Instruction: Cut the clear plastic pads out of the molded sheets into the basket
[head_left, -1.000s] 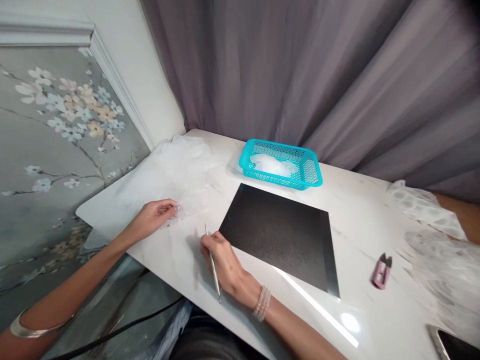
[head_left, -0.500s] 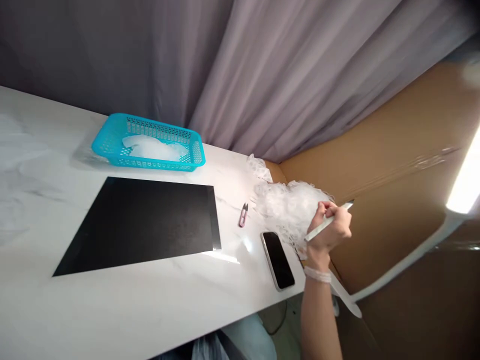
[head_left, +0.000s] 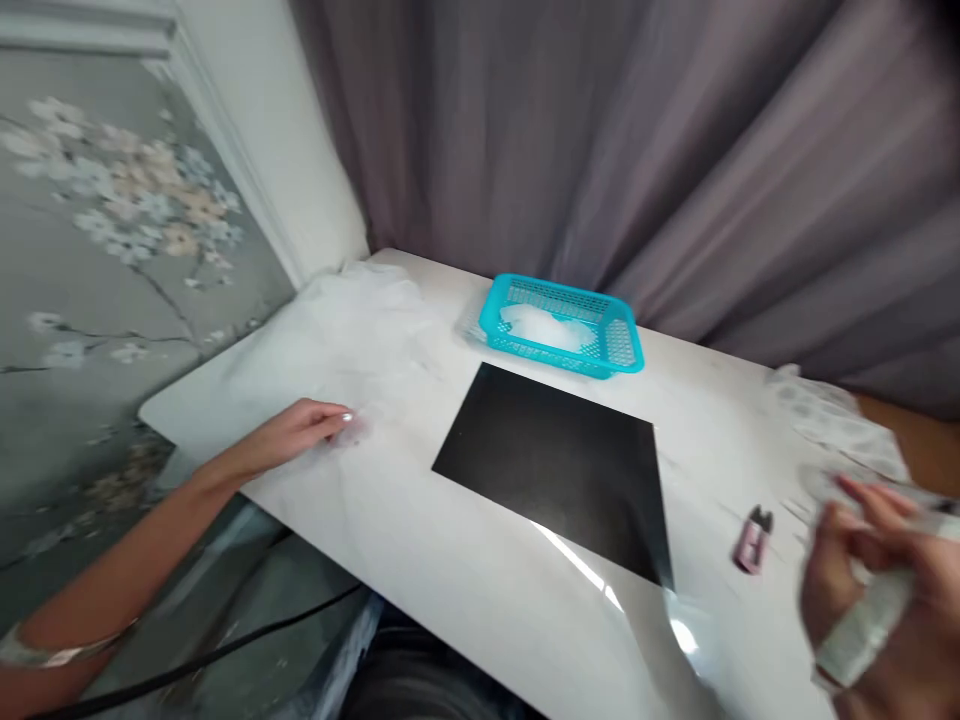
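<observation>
My left hand (head_left: pixel 300 435) lies on the white marble tabletop (head_left: pixel 450 590) with its fingers together, at the edge of a thin translucent plastic film (head_left: pixel 352 330). A faint bit of film may sit at the fingertips, but blur hides any grip. At the lower right, my right hand (head_left: pixel 862 590) is blurred and curls around a long pale stylus (head_left: pixel 862 630). That hand is nearest to pink thread snips (head_left: pixel 752 540) and a heap of white netting (head_left: pixel 832 425). Between my hands lies a black rectangular sheet (head_left: pixel 555 465).
A teal perforated plastic basket (head_left: pixel 559 325) holding white material stands at the table's back edge, before a mauve curtain (head_left: pixel 600 150). A painted floral wall panel (head_left: pixel 112 220) rises at the left. A black cable (head_left: pixel 225 645) runs below the front edge.
My head has swung back left from the netting and cardboard at the right. My right hand has left the netting and come lower, still holding the stylus. My left hand has barely moved.
</observation>
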